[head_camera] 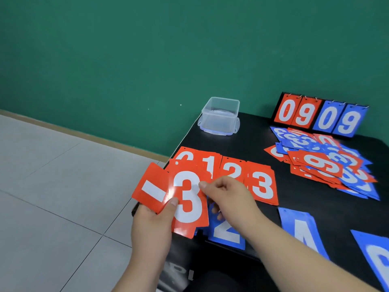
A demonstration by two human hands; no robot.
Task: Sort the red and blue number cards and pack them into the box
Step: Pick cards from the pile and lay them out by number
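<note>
My left hand [152, 226] holds a fan of red cards [187, 199] over the table's left edge; a red 3 is in front and a red 1 [150, 189] sticks out to the left. My right hand [228, 197] pinches the top right edge of the red 3. Behind the hands, red cards 0 [186, 154], 1 [211, 163], 2 [232, 168] and 3 [262, 186] lie in a row on the black table [294, 199]. Blue cards 2 [226, 232], 4 [303, 230] and another [376, 256] lie along the near edge. A clear plastic box [220, 114] stands at the far left corner.
A mixed heap of red and blue cards [324, 163] lies at the right. Behind it stands a flip scoreboard [320, 115] showing 09 in red and 09 in blue. A green wall rises behind the table, and a tiled floor lies to the left.
</note>
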